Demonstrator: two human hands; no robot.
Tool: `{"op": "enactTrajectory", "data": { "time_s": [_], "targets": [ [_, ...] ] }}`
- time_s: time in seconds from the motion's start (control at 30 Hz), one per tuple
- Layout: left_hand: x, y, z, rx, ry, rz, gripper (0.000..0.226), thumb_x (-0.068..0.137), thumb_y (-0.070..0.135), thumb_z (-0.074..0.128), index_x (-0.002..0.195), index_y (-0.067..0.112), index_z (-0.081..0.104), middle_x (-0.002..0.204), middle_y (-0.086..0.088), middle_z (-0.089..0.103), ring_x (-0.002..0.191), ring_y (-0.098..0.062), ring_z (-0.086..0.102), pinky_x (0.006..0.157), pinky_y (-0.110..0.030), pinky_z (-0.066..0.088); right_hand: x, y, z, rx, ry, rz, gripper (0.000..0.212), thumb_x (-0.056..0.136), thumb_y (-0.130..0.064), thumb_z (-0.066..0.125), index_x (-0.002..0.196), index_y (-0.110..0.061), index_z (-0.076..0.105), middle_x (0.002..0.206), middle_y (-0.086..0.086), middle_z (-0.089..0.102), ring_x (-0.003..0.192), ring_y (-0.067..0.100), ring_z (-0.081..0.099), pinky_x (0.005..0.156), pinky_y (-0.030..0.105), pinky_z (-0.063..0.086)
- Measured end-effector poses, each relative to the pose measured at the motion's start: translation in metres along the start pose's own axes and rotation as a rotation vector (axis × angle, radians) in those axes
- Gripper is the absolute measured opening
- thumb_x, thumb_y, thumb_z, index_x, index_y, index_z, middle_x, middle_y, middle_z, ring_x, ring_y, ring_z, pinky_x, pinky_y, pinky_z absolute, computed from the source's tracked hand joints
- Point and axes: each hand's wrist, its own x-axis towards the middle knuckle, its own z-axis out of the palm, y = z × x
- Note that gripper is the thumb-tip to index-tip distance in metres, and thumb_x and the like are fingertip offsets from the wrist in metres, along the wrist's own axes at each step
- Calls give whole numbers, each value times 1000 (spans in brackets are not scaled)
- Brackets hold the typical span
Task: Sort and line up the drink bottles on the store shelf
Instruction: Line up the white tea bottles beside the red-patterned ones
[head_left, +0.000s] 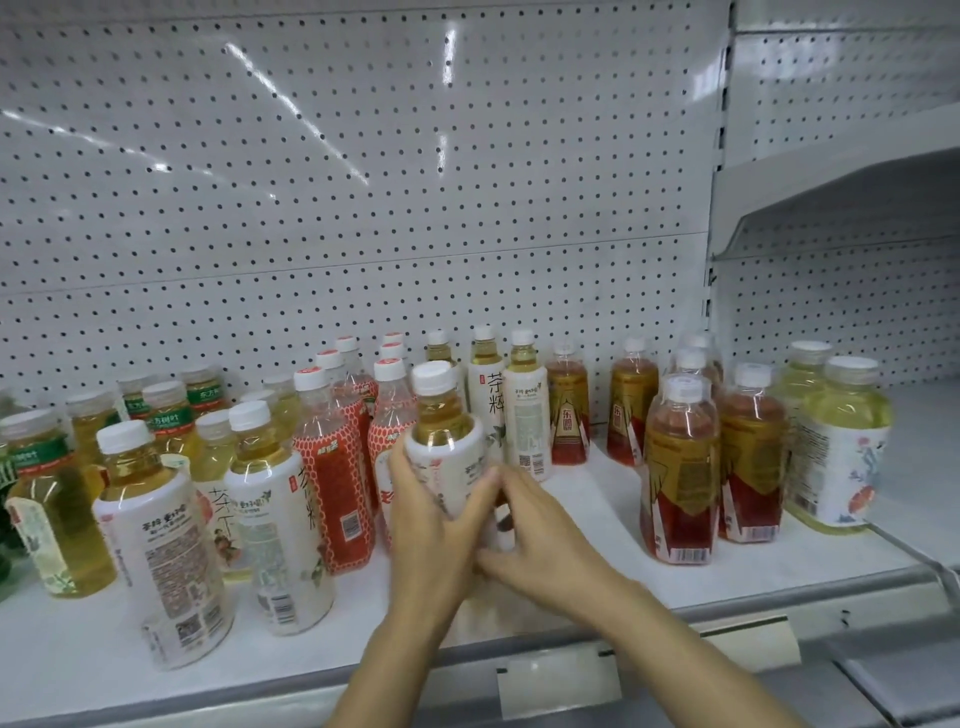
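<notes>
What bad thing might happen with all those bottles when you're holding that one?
1. Both hands, left hand and right hand, hold the white-label bottle close to the red-label bottles. Swinging it could knock them over like dominoes.
2. The front white bottle stands near the shelf edge. A bump from an arm might tip it off.
3. The grip sits low on the bottle, so its top could wobble.

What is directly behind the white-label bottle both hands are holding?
Behind the held bottle stand two more white-label bottles and the pegboard. The bottle, the left hand and the right hand cover the shelf floor there.
</notes>
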Motion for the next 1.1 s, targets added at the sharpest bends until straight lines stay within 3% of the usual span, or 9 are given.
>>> {"op": "enactTrajectory", "data": {
  "time_s": [0.1, 0.2, 0.37, 0.47, 0.57, 0.67, 0.9, 1.0, 1.1],
  "targets": [
    [2, -8, -26, 15, 122, 0, 72, 72, 37, 79, 130, 23, 41, 104, 9, 62, 85, -2, 66, 72, -23, 57, 20, 9, -30, 29, -76, 65, 86, 75, -39, 80, 146, -34, 32, 136, -22, 37, 123, -1, 41, 107, 27, 38],
    [-1, -12, -47, 51, 186, 12, 88, 60, 54, 71, 136, 23, 39, 106, 7, 61, 90, -15, 66, 75, -37, 56, 75, 44, -36, -16, 358, 201, 85, 74, -32, 81, 144, -21, 34, 139, -4, 41, 130, 17, 39, 104, 34, 36],
    [-13, -22, -55, 78, 165, -33, 86, 70, 20, 81, 143, 15, 37, 117, 4, 57, 98, -17, 59, 86, -36, 49, 147, 93, -9, -152, 481, 498, 89, 69, -46, 81, 135, -10, 34, 134, 14, 45, 123, 33, 46, 97, 47, 46],
    [-15, -32, -52, 92, 156, -53, 82, 69, 22, 82, 139, 19, 39, 108, 15, 55, 96, -13, 57, 89, -39, 48, 160, 100, -1, -273, 546, 505, 84, 70, -52, 79, 127, -9, 36, 128, 14, 49, 115, 31, 53, 85, 45, 53],
    [-15, -35, -51, 89, 164, -55, 83, 70, 22, 83, 140, 22, 38, 106, 25, 50, 93, -1, 53, 91, -40, 47, 162, 97, -4, -386, 529, 502, 78, 72, -52, 76, 124, -8, 39, 125, 12, 52, 110, 29, 55, 76, 39, 54],
    [-12, -38, -55, 76, 183, -75, 82, 73, 17, 82, 142, 20, 38, 113, 9, 56, 97, -12, 57, 91, -43, 49, 142, 84, -5, -411, 482, 445, 79, 71, -56, 74, 125, -9, 39, 122, 8, 54, 107, 24, 55, 74, 34, 49],
    [-7, -37, -67, 171, 202, -42, 76, 73, 19, 82, 137, 15, 41, 106, 8, 56, 87, 5, 54, 77, -27, 49, 34, 23, 6, -227, 279, 207, 65, 74, -54, 72, 119, -25, 36, 112, -9, 49, 98, 11, 56, 76, 28, 50],
    [-5, -34, -59, 185, 190, -43, 84, 71, 46, 76, 141, 24, 34, 122, 4, 58, 105, -11, 62, 89, -41, 54, 18, 3, 20, -194, 246, 142, 68, 70, -60, 72, 118, -31, 34, 111, -13, 50, 98, 8, 57, 80, 29, 53],
    [-5, -33, -52, 247, 188, -21, 94, 73, 60, 65, 149, 23, 25, 143, -1, 47, 131, -20, 47, 109, -48, 43, 19, -9, 33, -165, 228, 127, 69, 69, -63, 71, 119, -34, 32, 112, -15, 49, 101, 5, 55, 79, 24, 49]
  ]
}}
